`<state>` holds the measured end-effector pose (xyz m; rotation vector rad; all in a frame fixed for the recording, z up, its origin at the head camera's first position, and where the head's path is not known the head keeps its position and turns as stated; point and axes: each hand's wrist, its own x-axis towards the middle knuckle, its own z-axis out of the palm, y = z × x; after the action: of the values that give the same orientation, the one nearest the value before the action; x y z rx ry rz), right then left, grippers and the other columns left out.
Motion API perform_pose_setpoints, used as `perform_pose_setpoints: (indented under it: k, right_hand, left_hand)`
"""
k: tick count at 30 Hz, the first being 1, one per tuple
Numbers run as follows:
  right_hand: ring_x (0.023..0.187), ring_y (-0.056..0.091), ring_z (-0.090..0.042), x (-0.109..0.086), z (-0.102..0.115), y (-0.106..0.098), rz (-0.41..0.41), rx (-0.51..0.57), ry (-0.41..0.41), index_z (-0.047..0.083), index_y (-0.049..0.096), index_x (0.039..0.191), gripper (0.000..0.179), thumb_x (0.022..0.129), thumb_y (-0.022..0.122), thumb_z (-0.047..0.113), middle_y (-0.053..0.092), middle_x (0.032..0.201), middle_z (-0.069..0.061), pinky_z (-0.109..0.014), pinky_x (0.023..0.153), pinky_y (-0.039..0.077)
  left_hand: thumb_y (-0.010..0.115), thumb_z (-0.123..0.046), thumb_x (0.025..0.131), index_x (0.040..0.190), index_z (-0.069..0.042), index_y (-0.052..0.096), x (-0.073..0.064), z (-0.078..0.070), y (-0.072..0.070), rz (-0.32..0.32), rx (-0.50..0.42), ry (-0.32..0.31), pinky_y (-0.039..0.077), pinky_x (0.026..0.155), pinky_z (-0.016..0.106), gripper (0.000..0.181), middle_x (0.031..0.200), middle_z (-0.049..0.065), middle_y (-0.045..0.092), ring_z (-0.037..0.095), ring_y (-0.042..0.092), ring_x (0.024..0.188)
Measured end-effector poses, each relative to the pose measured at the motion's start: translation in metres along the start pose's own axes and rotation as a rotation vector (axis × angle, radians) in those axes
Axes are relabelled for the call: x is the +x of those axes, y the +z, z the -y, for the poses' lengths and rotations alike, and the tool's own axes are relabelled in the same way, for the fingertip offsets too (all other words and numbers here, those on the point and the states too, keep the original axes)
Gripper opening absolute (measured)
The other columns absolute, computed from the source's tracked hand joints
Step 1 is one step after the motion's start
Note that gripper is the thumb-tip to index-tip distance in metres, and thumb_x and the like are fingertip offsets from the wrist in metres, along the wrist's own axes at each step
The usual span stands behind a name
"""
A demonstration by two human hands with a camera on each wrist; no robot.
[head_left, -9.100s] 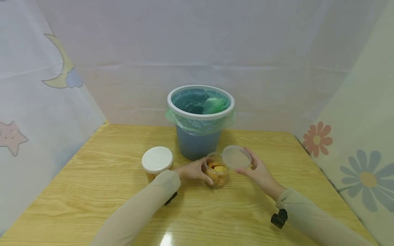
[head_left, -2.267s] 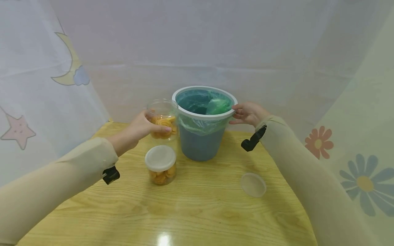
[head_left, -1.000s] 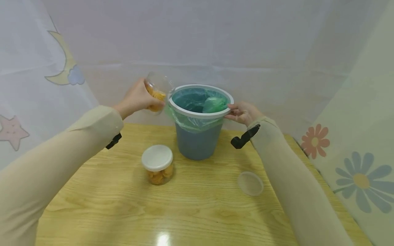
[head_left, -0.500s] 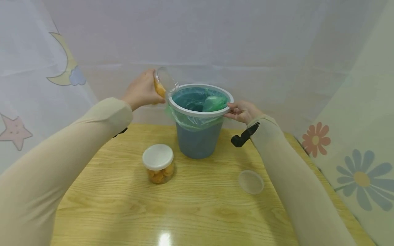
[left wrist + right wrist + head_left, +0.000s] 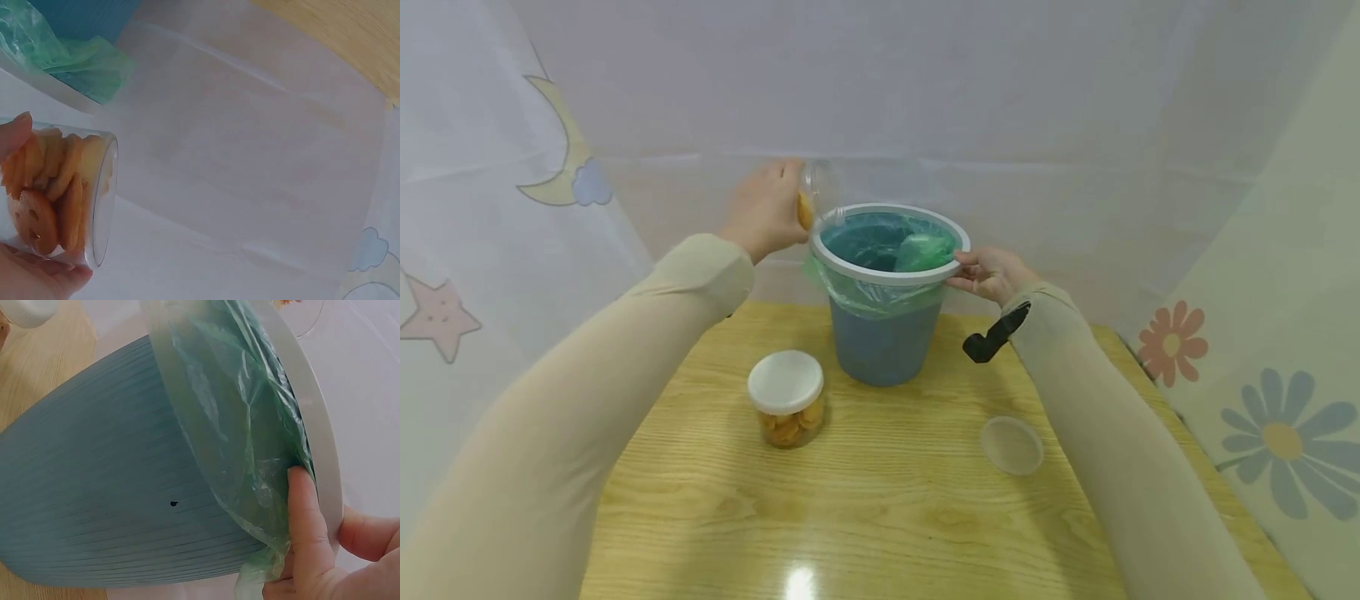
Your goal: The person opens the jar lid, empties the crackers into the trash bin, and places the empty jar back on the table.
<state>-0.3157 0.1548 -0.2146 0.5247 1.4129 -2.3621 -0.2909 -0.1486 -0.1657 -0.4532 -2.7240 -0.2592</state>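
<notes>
My left hand [image 5: 765,210] grips an uncapped clear jar [image 5: 826,187], tipped on its side with its mouth at the left of the bin's rim. In the left wrist view, round orange biscuits [image 5: 34,222] with punched holes lie packed toward the jar's base. My right hand [image 5: 997,275] pinches the white rim [image 5: 325,437] of the blue trash bin [image 5: 883,337] at its right side, thumb on one side and fingers on the other. A thin green bin liner [image 5: 234,425] folds over the rim, and part of it is bunched inside the bin.
A second jar [image 5: 792,425] of orange biscuits, with a white lid on, stands on the wooden table [image 5: 880,508] in front of the bin. A flat translucent lid [image 5: 1012,446] lies to the right. Patterned cloth walls surround the table.
Over nine seconds, the lid was set on the table, the left hand raised the open jar and tipped it toward the bin, and the right hand took hold of the rim.
</notes>
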Motion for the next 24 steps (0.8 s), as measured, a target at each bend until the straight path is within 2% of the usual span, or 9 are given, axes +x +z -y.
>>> perform_pose_setpoints:
  k: [7, 15, 19, 24]
  right_hand:
    - [0.126, 0.043, -0.018, -0.0007, -0.0024, 0.0006, 0.01, -0.028, -0.003, 0.021, 0.01, 0.157, 0.071, 0.1, 0.046, 0.002, 0.038, 0.128, -0.006, -0.034, 0.102, 0.041]
    - [0.108, 0.05, -0.019, -0.0018, -0.004, 0.0008, 0.0, -0.031, 0.0, 0.021, 0.011, 0.157, 0.071, 0.099, 0.047, 0.002, 0.04, 0.118, -0.008, -0.033, 0.102, 0.041]
    - [0.11, 0.049, -0.019, -0.0019, -0.0043, 0.001, 0.006, -0.036, -0.002, 0.021, 0.01, 0.157, 0.071, 0.1, 0.047, 0.003, 0.039, 0.12, -0.007, -0.034, 0.103, 0.04]
    - [0.108, 0.048, -0.018, -0.002, -0.0046, 0.0016, 0.013, -0.046, -0.004, 0.021, 0.009, 0.157, 0.07, 0.1, 0.046, 0.003, 0.039, 0.121, -0.007, -0.034, 0.104, 0.04]
  left_hand:
    - [0.065, -0.01, 0.085, 0.143, 0.006, 0.032, 0.0013, -0.003, 0.0082, -0.098, 0.174, 0.113, 0.029, 0.11, 0.048, 0.069, 0.14, 0.026, 0.041, 0.042, 0.036, 0.129]
    - [0.069, -0.008, 0.084, 0.139, 0.006, 0.036, 0.003, -0.0036, 0.0094, -0.206, 0.297, 0.22, 0.032, 0.107, 0.052, 0.065, 0.136, 0.027, 0.043, 0.044, 0.037, 0.127]
    - [0.073, -0.007, 0.082, 0.136, 0.006, 0.037, 0.0036, -0.0029, 0.0089, -0.217, 0.337, 0.25, 0.032, 0.107, 0.054, 0.067, 0.134, 0.026, 0.043, 0.045, 0.038, 0.125]
    - [0.074, -0.012, 0.085, 0.138, 0.004, 0.036, 0.0049, -0.0029, 0.0101, -0.214, 0.399, 0.271, 0.031, 0.108, 0.053, 0.067, 0.136, 0.026, 0.041, 0.045, 0.036, 0.128]
